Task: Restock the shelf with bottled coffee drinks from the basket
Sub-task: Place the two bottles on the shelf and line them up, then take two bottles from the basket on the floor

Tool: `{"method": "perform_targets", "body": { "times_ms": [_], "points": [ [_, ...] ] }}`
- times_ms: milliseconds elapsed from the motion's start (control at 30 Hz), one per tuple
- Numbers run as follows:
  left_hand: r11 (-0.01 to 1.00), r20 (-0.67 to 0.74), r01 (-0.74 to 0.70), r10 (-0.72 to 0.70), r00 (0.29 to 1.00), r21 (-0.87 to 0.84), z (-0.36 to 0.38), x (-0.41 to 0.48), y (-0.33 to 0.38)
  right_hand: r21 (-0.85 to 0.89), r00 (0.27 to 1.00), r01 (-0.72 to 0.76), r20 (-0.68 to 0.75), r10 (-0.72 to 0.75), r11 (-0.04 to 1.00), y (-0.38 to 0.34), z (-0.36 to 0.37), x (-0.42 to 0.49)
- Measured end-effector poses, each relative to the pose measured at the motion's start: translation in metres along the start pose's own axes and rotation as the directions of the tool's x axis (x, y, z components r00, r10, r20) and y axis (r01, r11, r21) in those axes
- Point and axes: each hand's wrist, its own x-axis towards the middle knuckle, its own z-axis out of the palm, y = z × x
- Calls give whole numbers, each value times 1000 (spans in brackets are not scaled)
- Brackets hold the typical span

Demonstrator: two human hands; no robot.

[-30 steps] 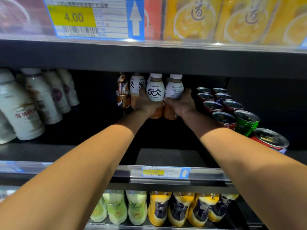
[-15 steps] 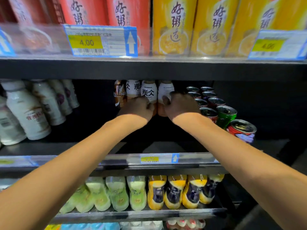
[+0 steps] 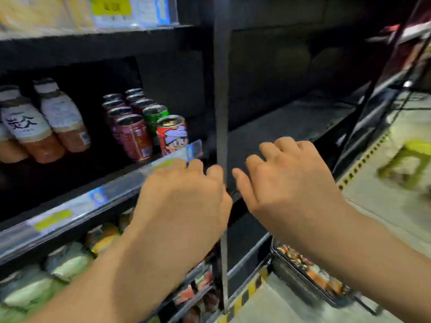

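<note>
Bottled coffee drinks with white labels and brown liquid stand on the dark middle shelf at the left. My left hand hovers in front of the shelf's front rail, fingers loosely curled, holding nothing. My right hand is beside it, just right of the grey upright post, fingers spread and empty. A black basket with more drinks sits on the floor at the lower right, partly hidden by my right forearm.
Red and green cans stand right of the bottles. A grey upright post divides the shelving; the bay to its right is dark. Green and yellow bottles fill the lower shelf. A yellow-green stool stands on the floor.
Both hands have let go of the bottles and drawn back out of the shelf. The view has swung right and down, bringing the post, floor and basket into sight.
</note>
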Motion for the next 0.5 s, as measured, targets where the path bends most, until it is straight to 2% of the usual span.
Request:
{"method": "perform_targets", "body": {
  "times_ms": [100, 167, 233, 333, 500],
  "points": [
    [993, 35, -102, 104, 994, -53, 20, 27, 57, -130, 981, -150, 107, 164, 980, 56, 7, -39],
    [973, 60, -185, 195, 979, -141, 33, 51, 95, -215, 933, -265, 189, 306, 940, 94, 15, -63],
    [954, 112, -211, 238, 965, -213, 58, 75, 135, -294, 871, -347, 252, 423, 891, 131, 26, -86],
    [918, 172, -264, 323, 930, -295, 98, 117, 202, -380, 740, -417, 385, 551, 826, 184, 39, -111],
    [887, 310, -307, 416, 855, -345, 172, 181, 303, -450, 558, -478, 508, 656, 754, 280, 101, -146]
  ]
}}
